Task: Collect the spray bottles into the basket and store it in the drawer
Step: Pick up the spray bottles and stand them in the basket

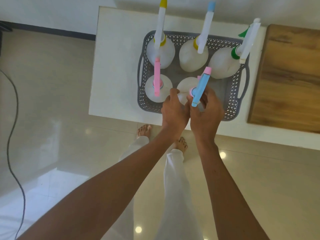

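Between both hands [191, 111], blue-topped spray bottle [186, 90] inside basket [232, 101].

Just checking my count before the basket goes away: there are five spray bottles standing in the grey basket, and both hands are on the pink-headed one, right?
Not quite. The head view shows both hands on the blue-headed bottle, not the pink-headed one. Five bottles do stand in the grey basket.

You have a white countertop [119, 66] in front of you, with a wooden board [287, 78] lying at its right end. A dark cable [13, 135] snakes over the glossy tiled floor [65, 129] at left, probably a power lead.
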The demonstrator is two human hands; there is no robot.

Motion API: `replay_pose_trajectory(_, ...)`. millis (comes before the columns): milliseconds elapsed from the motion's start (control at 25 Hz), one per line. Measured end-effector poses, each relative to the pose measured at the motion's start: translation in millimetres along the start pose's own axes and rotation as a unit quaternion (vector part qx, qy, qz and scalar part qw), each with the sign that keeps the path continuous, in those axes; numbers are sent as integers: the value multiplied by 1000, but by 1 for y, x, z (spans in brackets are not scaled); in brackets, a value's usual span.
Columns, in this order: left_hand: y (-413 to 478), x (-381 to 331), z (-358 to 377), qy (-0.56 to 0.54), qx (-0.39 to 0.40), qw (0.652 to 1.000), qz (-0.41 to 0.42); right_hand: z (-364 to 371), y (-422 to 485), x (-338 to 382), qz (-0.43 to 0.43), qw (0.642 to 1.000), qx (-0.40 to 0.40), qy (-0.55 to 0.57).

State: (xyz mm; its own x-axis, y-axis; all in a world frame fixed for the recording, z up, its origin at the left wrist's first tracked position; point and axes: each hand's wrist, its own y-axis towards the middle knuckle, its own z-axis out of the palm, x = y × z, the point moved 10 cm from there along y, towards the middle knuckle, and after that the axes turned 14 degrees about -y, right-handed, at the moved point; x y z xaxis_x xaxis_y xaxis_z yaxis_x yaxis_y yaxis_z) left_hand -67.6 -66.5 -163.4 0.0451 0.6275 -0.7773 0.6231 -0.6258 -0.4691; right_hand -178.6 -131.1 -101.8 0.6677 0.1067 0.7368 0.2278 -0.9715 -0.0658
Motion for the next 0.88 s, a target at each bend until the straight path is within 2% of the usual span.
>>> replay_pose_trajectory(480, 1, 0, 4, 1, 55, 997, 48, 17, 16, -14, 44, 998, 4, -44)
replay_pose_trajectory(600, -16, -5, -2, 1, 50, 994, 96, 14, 5, -29, 92, 995, 17, -21)
replay_pose_trajectory(760, -58, -4, -2, 47, 68, 986, 146, -18, -34, -53, 149, 988, -30, 0)
replay_pose_trajectory(880, -101, -9, 8, 77, 124, 960, 240, -47, -78, -75, 171, 984, -52, -23)
